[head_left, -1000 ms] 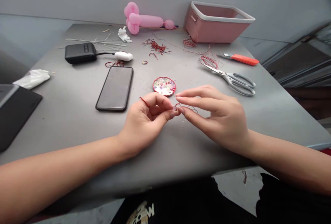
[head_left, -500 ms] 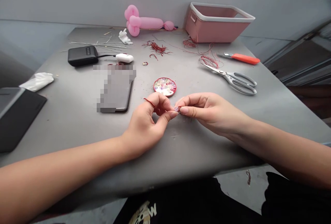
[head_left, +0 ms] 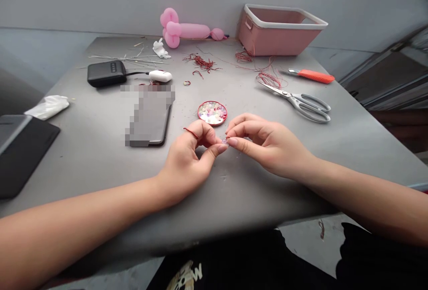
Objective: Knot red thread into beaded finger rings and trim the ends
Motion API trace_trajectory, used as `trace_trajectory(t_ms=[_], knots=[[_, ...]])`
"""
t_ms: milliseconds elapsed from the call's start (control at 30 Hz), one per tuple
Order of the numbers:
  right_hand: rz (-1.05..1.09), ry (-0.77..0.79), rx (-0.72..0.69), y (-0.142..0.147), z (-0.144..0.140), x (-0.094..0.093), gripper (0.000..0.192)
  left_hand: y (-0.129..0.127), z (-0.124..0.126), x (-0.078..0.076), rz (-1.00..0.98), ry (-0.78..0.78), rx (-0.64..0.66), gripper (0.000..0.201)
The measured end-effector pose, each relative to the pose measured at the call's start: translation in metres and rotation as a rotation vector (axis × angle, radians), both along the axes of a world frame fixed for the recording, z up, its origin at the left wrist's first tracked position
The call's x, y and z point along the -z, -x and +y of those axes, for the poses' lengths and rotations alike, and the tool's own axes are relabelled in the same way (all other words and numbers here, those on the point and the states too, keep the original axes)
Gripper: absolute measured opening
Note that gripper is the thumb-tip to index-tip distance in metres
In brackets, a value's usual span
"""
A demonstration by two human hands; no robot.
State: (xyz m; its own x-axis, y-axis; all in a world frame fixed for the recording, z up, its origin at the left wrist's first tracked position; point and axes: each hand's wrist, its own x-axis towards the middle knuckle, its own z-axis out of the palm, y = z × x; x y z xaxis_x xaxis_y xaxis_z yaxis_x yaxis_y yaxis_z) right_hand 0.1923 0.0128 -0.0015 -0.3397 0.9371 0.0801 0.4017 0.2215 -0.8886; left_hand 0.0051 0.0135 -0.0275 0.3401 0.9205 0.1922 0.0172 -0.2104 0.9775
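Left hand (head_left: 187,161) pinches a pale bead (head_left: 224,141); right hand (head_left: 276,148) appears to pinch red cord (head_left: 228,138) beside it, above the desk (head_left: 261,200), near the bead dish (head_left: 217,125). Risk: the small, slick-looking bead could slip if either fingertip grip loosens.

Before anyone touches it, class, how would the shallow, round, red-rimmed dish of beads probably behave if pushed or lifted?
The shallow, round, red-rimmed dish would probably slide rather than tip, being wide and low. Its small pale and pink beads look loose, so tilting would likely spill them. Escaped beads might roll on the smooth-looking grey table.
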Motion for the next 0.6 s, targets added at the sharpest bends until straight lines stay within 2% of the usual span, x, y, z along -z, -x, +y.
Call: trace_trajectory(t_ms=[200,367,433,500,600], knots=[[0.078,-0.119,-0.113,-0.004,0.003,0.004,0.011,0.001,0.0,-0.002,-0.052,0.044,0.03,0.021],[0.322,0.16,-0.298,-0.005,0.011,0.009,0.018,0.0,-0.002,-0.004,-0.122,0.039,0.068,0.025],[0.307,0.171,-0.313,-0.007,0.013,0.008,0.02,-0.001,-0.001,-0.003,-0.128,0.029,0.069,0.026],[0.194,0.027,-0.262,-0.008,0.014,0.006,0.016,-0.001,-0.001,-0.002,-0.132,0.036,0.061,0.025],[-0.011,-0.288,-0.164,-0.01,0.011,0.003,0.006,-0.001,0.0,0.0,-0.117,0.052,0.054,0.022]])
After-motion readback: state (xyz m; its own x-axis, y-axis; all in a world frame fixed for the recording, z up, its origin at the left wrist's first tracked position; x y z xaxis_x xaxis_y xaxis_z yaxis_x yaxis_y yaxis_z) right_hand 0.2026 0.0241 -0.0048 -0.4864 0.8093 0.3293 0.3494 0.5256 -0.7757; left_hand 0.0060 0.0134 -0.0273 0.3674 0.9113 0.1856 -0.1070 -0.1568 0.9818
